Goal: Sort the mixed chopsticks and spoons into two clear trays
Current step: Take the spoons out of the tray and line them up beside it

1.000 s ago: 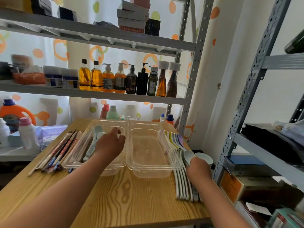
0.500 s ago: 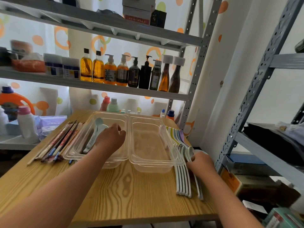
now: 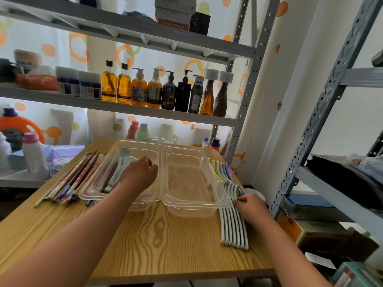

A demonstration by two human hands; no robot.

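My right hand has its fingers curled down onto the row of spoons and the tips pinch at the necks. I cannot tell which spoon they have. That row lies on the table just beside the right tray, along its right wall, with the handles packed side by side and pointing toward me.

I judge these spoons to be stiff, glossy and slick, probably ceramic or hard plastic, so they may chip if dropped. They nest so closely that lifting one may drag its neighbour. I would take a single handle at the neck, where the bowl gives the thumb a stop, and peel it sideways off the row before lifting.

The right tray holds nothing that I can see. The left tray touches it on the left and has a few pale spoons inside. My left hand hovers over them, fingers loosely curled, with nothing visible between thumb and forefinger.

Further left, beyond that second tray, the chopsticks lie in a loose bundle. They are thin and light and apt to roll, so they are best gathered several at once near the middle.

Behind the right tray a metal shelf carries a line of bottles.
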